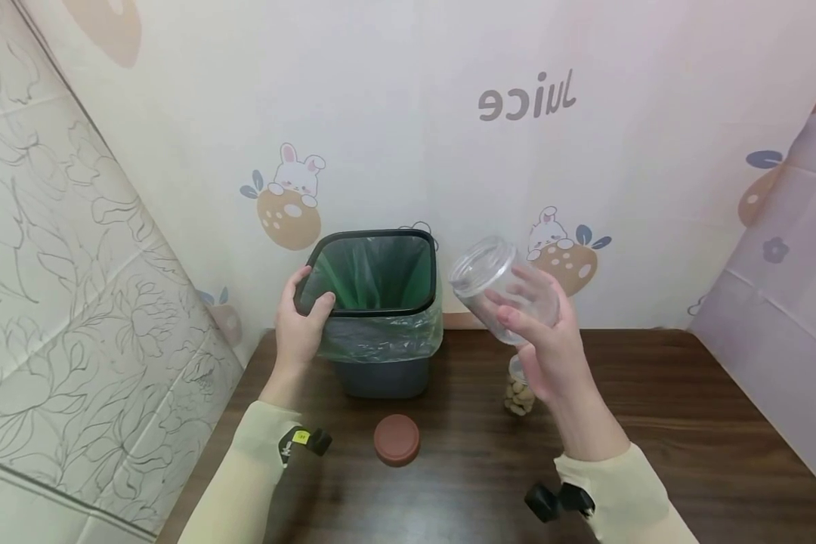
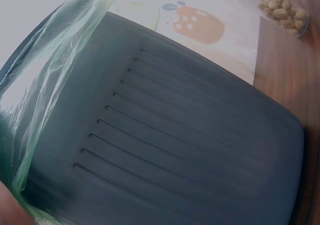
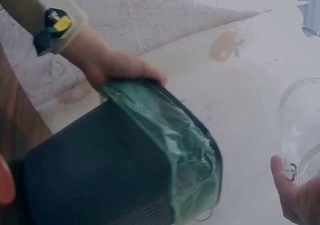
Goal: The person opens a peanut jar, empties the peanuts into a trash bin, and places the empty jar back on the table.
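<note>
My left hand [image 1: 298, 326] grips the black rim of a dark grey trash bin [image 1: 381, 379] at its left corner, thumb in front. A translucent green bag [image 1: 381, 336] lines the bin and folds down over the outside. In my right hand [image 1: 552, 344] is a clear jar [image 1: 476, 283], raised to the right of the bin and tilted with its uncapped mouth toward it. The right wrist view shows the jar [image 3: 297, 125] as see-through, with the thumb against its side. No contents show in it.
A red round lid [image 1: 397, 440] lies on the dark wooden table [image 1: 462, 468] in front of the bin. Below my right hand stands a small clear container of nuts [image 1: 518, 397], partly covered by the hand. A printed curtain [image 1: 394, 113] hangs right behind the bin.
</note>
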`<state>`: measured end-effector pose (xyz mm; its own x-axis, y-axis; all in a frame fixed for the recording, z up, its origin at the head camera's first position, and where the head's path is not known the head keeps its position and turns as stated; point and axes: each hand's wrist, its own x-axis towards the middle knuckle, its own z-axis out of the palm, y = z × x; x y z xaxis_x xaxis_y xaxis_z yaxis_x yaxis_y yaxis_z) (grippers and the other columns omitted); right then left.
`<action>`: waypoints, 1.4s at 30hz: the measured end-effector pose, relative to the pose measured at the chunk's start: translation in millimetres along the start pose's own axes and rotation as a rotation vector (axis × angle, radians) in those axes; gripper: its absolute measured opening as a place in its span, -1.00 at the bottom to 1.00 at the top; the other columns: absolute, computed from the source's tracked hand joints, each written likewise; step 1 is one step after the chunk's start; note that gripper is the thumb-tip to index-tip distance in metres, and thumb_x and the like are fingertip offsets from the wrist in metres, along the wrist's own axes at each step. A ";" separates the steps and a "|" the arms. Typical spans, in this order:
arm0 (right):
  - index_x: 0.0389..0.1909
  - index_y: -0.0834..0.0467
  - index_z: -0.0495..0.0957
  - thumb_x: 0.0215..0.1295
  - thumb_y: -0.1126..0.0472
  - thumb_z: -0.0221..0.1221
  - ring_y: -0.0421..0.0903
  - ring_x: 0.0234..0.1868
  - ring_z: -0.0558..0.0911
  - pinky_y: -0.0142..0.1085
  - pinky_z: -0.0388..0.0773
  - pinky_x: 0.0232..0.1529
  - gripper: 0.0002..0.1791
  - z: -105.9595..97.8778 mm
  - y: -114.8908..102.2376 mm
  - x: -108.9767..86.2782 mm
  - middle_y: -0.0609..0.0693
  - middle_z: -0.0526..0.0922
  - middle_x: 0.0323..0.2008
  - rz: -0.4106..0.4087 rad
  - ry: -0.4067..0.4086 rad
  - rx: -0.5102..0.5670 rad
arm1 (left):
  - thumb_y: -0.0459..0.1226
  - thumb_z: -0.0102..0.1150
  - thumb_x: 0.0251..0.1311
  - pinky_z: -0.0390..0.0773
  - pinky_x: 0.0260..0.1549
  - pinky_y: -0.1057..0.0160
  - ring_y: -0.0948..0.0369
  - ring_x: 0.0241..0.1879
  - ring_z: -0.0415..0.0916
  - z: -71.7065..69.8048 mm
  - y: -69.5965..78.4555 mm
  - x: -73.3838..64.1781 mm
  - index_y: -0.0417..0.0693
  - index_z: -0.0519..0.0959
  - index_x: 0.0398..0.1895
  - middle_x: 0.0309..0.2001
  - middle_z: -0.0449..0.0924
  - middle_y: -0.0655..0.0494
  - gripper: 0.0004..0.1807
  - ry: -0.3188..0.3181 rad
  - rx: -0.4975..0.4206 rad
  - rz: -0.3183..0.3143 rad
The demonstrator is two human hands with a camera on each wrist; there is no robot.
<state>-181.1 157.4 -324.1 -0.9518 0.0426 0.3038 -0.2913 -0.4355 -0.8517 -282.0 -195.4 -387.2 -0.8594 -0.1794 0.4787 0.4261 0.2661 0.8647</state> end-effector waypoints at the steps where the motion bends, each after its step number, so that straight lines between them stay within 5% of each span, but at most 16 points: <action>1: 0.47 0.07 0.35 0.39 0.42 0.20 0.16 0.33 0.65 -0.12 0.61 0.30 -0.35 -2.0 3.1 -3.2 0.18 0.34 0.44 -0.005 -0.004 0.011 | -0.10 0.33 0.39 0.16 0.51 -0.26 0.09 0.54 0.29 -0.1 -0.1 0.0 -0.02 0.43 0.59 0.57 0.41 0.06 -0.28 0.000 -0.003 0.000; 8: 0.57 0.03 0.26 0.49 0.16 0.22 0.17 0.42 0.44 -0.15 0.64 0.28 -0.31 -16.4 23.4 -21.0 0.13 0.30 0.51 0.020 -0.003 0.044 | -0.10 0.33 0.38 0.17 0.50 -0.23 0.11 0.53 0.30 -0.3 0.7 -0.5 -0.01 0.44 0.58 0.56 0.42 0.07 -0.29 0.009 -0.006 0.002; 12: 0.52 0.03 0.36 0.53 0.06 0.21 0.05 0.33 0.50 -0.23 0.55 0.28 -0.40 -25.5 35.1 -29.1 0.05 0.47 0.38 0.033 0.016 -0.022 | -0.11 0.32 0.38 0.16 0.52 -0.23 0.11 0.55 0.28 -0.6 2.0 -1.0 0.00 0.44 0.58 0.56 0.41 0.07 -0.29 0.011 0.000 -0.001; 17: 0.30 0.06 0.49 0.57 0.17 0.17 -0.08 0.11 0.68 -0.24 0.60 0.19 -0.65 -34.9 49.6 -38.2 -0.04 0.67 0.10 0.041 0.020 -0.074 | -0.10 0.32 0.38 0.14 0.53 -0.23 0.10 0.56 0.27 -1.1 1.8 -1.0 0.00 0.43 0.59 0.57 0.41 0.06 -0.28 0.009 0.000 -0.001; 22: 0.18 0.08 0.47 0.59 0.28 0.13 -0.16 0.01 0.74 -0.24 0.67 0.10 -0.76 -41.5 62.6 -47.2 -0.09 0.70 0.04 0.080 -0.003 -0.079 | -0.08 0.33 0.37 0.12 0.55 -0.23 0.11 0.58 0.25 -0.8 1.1 -0.8 -0.02 0.44 0.59 0.57 0.41 0.06 -0.27 0.012 0.000 0.007; 30: 0.26 0.14 0.44 0.56 0.35 0.17 -0.13 -0.03 0.80 -0.25 0.67 0.13 -0.67 -48.6 74.8 -57.2 -0.02 0.68 0.05 0.104 -0.024 -0.062 | -0.11 0.33 0.38 0.11 0.56 -0.23 0.10 0.58 0.26 0.6 0.2 -1.0 -0.03 0.44 0.59 0.57 0.42 0.04 -0.28 0.017 0.011 0.010; 36: 0.34 0.17 0.51 0.56 0.33 0.16 -0.13 0.06 0.77 -0.34 0.56 0.24 -0.61 -55.5 79.6 -61.8 0.02 0.71 0.02 0.181 -0.022 -0.193 | -0.13 0.32 0.39 0.10 0.56 -0.25 0.08 0.59 0.25 0.7 -1.2 -0.5 -0.04 0.44 0.58 0.57 0.42 0.04 -0.29 0.017 0.006 0.008; 42: 0.42 0.25 0.49 0.49 0.35 0.23 -0.04 0.12 0.76 -0.33 0.57 0.22 -0.50 -60.2 84.7 -65.9 0.14 0.56 0.25 0.210 -0.033 -0.282 | -0.12 0.31 0.38 0.04 0.58 -0.25 0.11 0.61 0.21 1.0 -0.2 -0.2 -0.03 0.43 0.59 0.58 0.39 0.07 -0.28 0.008 -0.010 0.000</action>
<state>-148.8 171.8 -441.9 -0.9914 -0.0530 0.1194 -0.1091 -0.1658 -0.9801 -282.2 -194.5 -387.6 -0.8572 -0.1874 0.4797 0.4286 0.2568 0.8662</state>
